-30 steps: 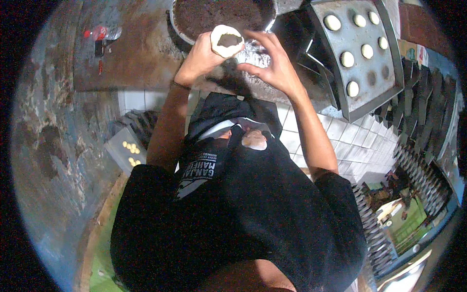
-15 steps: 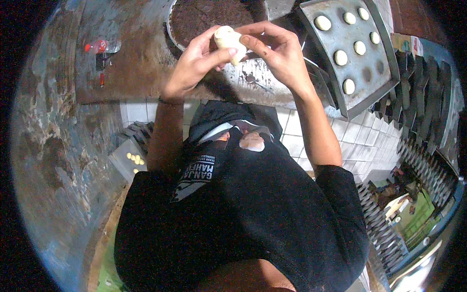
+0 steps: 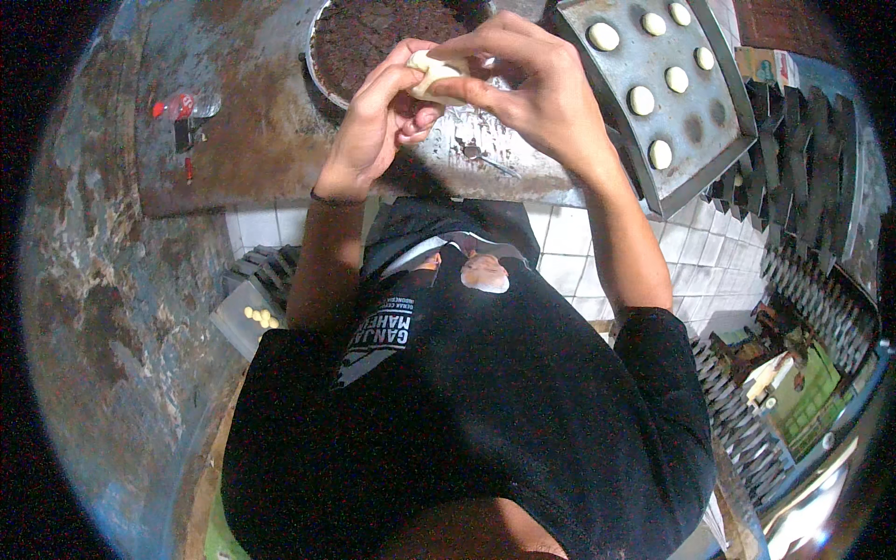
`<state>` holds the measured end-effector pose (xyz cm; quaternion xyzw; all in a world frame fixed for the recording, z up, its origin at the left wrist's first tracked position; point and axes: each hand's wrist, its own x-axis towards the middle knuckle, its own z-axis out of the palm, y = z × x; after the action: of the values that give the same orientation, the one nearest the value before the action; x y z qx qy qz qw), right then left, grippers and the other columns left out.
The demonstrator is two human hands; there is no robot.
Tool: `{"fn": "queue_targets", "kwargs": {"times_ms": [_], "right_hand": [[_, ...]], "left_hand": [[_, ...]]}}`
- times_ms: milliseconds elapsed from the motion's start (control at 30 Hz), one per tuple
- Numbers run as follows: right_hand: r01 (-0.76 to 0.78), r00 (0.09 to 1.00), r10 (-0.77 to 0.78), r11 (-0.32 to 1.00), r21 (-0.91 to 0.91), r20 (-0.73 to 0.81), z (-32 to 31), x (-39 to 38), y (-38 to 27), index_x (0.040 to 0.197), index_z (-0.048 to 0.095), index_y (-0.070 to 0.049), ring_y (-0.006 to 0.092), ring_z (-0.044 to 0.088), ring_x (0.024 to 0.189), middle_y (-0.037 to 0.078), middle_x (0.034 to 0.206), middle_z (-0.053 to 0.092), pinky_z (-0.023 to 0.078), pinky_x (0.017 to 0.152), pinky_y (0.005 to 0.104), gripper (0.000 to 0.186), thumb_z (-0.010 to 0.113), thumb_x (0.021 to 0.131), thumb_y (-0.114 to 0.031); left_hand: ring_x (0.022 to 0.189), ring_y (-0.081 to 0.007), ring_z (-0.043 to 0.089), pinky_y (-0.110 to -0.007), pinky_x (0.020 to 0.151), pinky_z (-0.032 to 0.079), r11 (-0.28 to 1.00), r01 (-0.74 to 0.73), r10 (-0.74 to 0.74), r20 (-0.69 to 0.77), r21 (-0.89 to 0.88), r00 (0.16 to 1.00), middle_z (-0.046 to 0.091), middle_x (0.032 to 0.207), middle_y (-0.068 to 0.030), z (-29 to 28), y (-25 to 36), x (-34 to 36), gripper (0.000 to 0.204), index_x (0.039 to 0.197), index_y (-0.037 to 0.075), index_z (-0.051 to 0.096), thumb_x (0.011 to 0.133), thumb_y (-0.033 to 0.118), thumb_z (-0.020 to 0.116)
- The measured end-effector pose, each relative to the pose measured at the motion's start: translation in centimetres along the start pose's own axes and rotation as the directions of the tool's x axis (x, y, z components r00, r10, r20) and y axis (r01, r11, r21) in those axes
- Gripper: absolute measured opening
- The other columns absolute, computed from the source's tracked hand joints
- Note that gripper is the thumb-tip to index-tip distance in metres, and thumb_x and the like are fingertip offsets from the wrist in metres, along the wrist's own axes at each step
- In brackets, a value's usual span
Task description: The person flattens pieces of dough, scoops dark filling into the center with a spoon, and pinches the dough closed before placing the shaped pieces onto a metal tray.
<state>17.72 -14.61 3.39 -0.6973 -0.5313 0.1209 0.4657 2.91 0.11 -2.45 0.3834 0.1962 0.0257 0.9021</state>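
Note:
Between my two hands is a piece of pale dough (image 3: 431, 75), pinched by the fingers of both. My left hand (image 3: 381, 110) supports it from the left, with the fingers curled under it. From the right, my right hand (image 3: 532, 89) presses it with thumb and fingertips; part of the dough is hidden behind these fingers. Just beyond the hands stands a round pan (image 3: 320, 75) filled with a dark brown crumbly mass. To the right, a metal baking tray (image 3: 611, 79) bears several round pale dough balls (image 3: 641, 100) in rows.
A clear bottle with a red cap (image 3: 191, 105) lies on the worn table (image 3: 252, 140) at the left. A thin metal tool (image 3: 497, 166) rests near the table's front edge. Stacked dark trays (image 3: 812, 168) stand at the right. Small yellowish pieces (image 3: 260, 317) lie in a container at lower left.
My right hand has turned over the dough and moved closer to the left, its fingers now folding the dough. The dough looks more gathered. The whole view has shifted slightly.

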Motion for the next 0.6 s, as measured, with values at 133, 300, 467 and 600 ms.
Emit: {"fn": "queue_targets", "kwargs": {"times_ms": [133,300,467,600], "right_hand": [[-0.170,0.980,0.184,0.973,0.153,-0.081,0.1,-1.1,1.3,0.108,0.079,-0.009,0.0237,0.072,0.079,0.011,0.091,0.073,0.057,0.072,0.0350,0.025,0.082,0.085,-0.017],[-0.124,0.989,0.140,0.959,0.256,-0.046,-2.6,-1.1,-1.8,0.135,0.061,-0.008,0.0299,0.066,0.108,0.018,0.125,0.059,0.056,0.089,0.0375,0.059,0.084,0.085,-0.028],[0.201,0.962,-0.220,0.971,-0.128,-0.163,-3.2,-1.7,-0.1,0.121,0.076,-0.011,0.0264,0.071,0.097,0.013,0.110,0.070,0.058,0.080,0.0363,0.036,0.081,0.086,-0.020],[0.093,0.966,-0.114,0.990,-0.102,-0.233,-4.8,-3.2,3.0,0.111,0.080,-0.010,0.0227,0.070,0.077,0.010,0.090,0.069,0.057,0.068,0.0342,0.028,0.083,0.085,-0.022]], "left_hand": [[0.073,-0.0036,0.052,-0.020,0.057,0.039,0.927,-0.205,0.211,0.017,0.314,0.977,0.062,0.095,0.0010,1.7,0.0,-0.3,0.033,0.126,0.008,0.057,0.101,0.030,0.060],[0.082,-0.0040,0.057,-0.020,0.063,0.043,0.927,-0.245,0.276,-0.075,0.285,0.958,0.067,0.103,-0.0005,3.9,-0.4,0.6,0.028,0.120,0.004,0.063,0.098,0.021,0.066],[0.074,-0.0033,0.057,-0.019,0.054,0.042,0.966,-0.214,0.224,-0.058,0.142,0.973,0.065,0.095,-0.0022,6.2,-1.6,1.9,0.029,0.124,0.006,0.058,0.098,0.018,0.063],[0.056,-0.0025,0.049,-0.017,0.041,0.031,0.993,-0.116,0.115,-0.076,0.003,0.990,0.059,0.082,-0.0007,9.4,-1.3,2.3,0.029,0.125,0.009,0.051,0.102,0.022,0.062]]}}
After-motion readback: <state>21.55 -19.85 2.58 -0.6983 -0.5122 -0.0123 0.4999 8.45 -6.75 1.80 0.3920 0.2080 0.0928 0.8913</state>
